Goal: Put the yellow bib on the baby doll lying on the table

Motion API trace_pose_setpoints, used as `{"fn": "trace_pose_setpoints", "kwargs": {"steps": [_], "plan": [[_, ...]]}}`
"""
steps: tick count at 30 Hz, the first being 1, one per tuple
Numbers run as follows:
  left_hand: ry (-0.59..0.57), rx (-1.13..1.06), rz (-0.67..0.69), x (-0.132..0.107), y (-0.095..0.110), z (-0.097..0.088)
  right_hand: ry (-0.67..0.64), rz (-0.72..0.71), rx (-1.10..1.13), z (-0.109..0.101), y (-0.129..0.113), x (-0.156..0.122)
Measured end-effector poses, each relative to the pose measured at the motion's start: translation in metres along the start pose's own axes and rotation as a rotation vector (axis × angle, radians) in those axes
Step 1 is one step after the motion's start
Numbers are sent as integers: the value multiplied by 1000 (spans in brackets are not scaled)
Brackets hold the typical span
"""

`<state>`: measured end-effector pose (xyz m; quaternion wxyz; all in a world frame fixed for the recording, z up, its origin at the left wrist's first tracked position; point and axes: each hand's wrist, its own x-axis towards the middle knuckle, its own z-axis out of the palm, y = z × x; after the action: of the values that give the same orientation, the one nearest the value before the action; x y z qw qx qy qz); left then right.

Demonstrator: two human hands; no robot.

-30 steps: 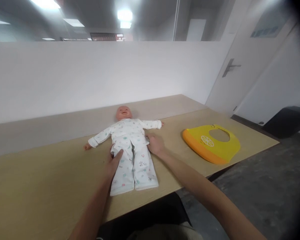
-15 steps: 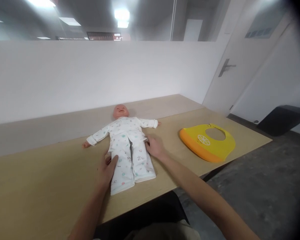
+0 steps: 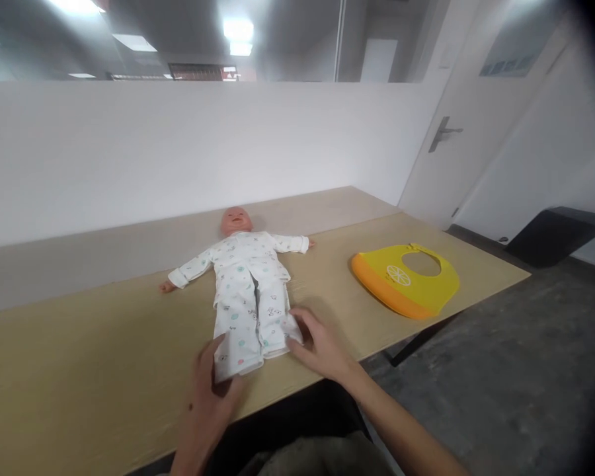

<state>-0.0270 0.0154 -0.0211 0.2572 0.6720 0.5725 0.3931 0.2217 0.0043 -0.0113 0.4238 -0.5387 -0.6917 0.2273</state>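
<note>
I have the doll (image 3: 237,221) face up in the middle of the table (image 3: 104,344), head to the far side, arms spread. By my reading, most of the dressing is done: the top (image 3: 245,252) is on, with 2 sleeves over the arms, and the trousers (image 3: 234,322) meet its hem. What remains uneven is the near end, where the left cuff (image 3: 250,365) reaches nearer than the right; no feet show. Beyond that I can't say what is left. My left hand (image 3: 209,404) is at the left cuff's outer corner, my right hand (image 3: 324,347) at the right leg's outer edge, thumb and fingers parted on both. The bib (image 3: 420,289) lies to the right, well apart from the doll.
</note>
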Motion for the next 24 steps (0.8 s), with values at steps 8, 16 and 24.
{"fn": "trace_pose_setpoints", "kwargs": {"steps": [8, 16, 24], "plan": [[122, 469, 380, -1, 4, 10, -15, -13, -182, 7, 3, -11], [167, 388, 532, -5, 25, 28, 228, 62, -73, 11, 13, -15], [282, 86, 429, -46, 62, 21, 275, -75, -269, 17, 7, -29]]}}
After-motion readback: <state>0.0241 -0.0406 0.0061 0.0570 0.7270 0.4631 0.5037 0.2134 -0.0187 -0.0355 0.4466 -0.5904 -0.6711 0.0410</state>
